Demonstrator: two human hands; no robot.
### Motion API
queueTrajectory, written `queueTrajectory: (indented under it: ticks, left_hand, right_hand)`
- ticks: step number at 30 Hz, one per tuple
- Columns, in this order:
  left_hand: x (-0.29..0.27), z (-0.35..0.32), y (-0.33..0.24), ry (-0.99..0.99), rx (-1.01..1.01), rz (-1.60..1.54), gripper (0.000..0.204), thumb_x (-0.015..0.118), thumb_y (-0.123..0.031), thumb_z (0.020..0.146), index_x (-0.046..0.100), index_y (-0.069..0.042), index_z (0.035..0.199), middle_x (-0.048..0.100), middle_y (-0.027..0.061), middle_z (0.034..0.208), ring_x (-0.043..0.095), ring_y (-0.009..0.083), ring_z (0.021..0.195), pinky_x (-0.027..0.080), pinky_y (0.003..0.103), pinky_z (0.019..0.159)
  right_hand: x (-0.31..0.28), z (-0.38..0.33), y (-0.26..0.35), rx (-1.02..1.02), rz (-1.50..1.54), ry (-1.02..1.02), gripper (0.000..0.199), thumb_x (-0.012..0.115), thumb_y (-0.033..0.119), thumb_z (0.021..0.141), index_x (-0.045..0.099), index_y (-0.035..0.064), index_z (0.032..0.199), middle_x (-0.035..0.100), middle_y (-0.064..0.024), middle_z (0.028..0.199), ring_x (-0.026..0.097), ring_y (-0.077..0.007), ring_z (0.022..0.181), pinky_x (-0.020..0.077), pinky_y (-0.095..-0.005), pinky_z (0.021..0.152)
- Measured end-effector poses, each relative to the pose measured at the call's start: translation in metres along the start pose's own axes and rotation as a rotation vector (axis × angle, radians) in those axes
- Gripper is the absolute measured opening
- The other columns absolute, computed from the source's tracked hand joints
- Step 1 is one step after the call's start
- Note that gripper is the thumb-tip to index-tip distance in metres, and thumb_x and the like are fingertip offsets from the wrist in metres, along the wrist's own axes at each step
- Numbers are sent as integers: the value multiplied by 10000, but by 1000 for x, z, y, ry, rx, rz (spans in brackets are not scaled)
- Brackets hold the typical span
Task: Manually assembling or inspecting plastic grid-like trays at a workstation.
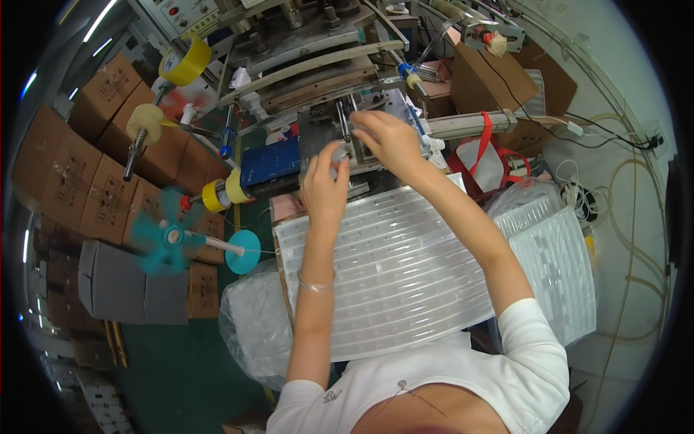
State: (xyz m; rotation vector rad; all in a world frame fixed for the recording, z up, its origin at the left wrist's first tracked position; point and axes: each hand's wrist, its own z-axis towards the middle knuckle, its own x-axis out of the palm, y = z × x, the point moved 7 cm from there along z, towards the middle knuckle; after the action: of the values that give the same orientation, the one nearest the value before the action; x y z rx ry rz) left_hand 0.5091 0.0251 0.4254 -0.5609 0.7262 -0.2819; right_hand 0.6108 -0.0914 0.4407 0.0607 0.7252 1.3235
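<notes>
Both my hands are over the metal bed of a machine (312, 134). My left hand (324, 189) is closed in a pinch at the bed's near edge, around a small clear or whitish piece too small to name. Farther forward and to the right, my right hand (390, 142) has its fingers bent together beside a metal rod (342, 116) on the bed. What lies in those fingers, if anything, is hidden. Under my forearms rests a wide white ribbed plastic tray (390, 253), with rows of small clear pieces along its grooves.
A blue box (270, 163) sits left of the bed. Teal fan blades (172, 236) spin at the left, near stacked cartons (69, 173). Yellow tape rolls (186, 61) hang on the machine's left. More ribbed trays (553, 267) and a red-handled bag (483, 163) lie at the right.
</notes>
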Motion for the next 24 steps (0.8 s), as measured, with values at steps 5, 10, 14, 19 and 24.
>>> queueTrajectory:
  ticks: [5,10,14,19,24]
  left_hand:
    - [3,-55,-1,138,-145,-183,288,685,-182,787,638,-97,1059,600,102,898,595,225,733,461,330,634]
    - [32,-75,-12,274,-25,-165,391,679,-181,794,583,-80,1160,607,112,911,591,244,756,462,329,643]
    - [72,-105,-37,511,-49,-192,371,697,-176,770,525,-74,1083,635,106,928,619,310,719,479,372,626]
    - [117,-133,-79,622,352,-124,284,692,-147,735,521,-78,952,593,107,753,620,275,651,476,374,608]
    - [154,-161,-61,793,400,260,269,683,-133,706,537,-73,923,572,86,791,614,265,664,469,394,599]
  right_hand:
    - [29,11,-19,-44,-271,19,241,643,218,770,631,100,980,645,-92,894,620,-264,813,485,-367,693]
    - [11,1,-23,-61,-131,-65,287,613,211,827,602,75,1080,630,-122,968,593,-290,921,479,-338,784]
    - [-46,-27,-38,101,25,60,278,597,190,844,597,40,1079,627,-146,1011,593,-305,902,480,-332,777]
    - [-81,-109,-57,188,-209,683,210,589,127,825,643,106,1027,626,-74,878,614,-265,825,497,-346,670]
    - [-92,-207,-63,-32,-330,863,197,562,96,765,655,143,932,580,-73,847,614,-254,776,508,-366,644]
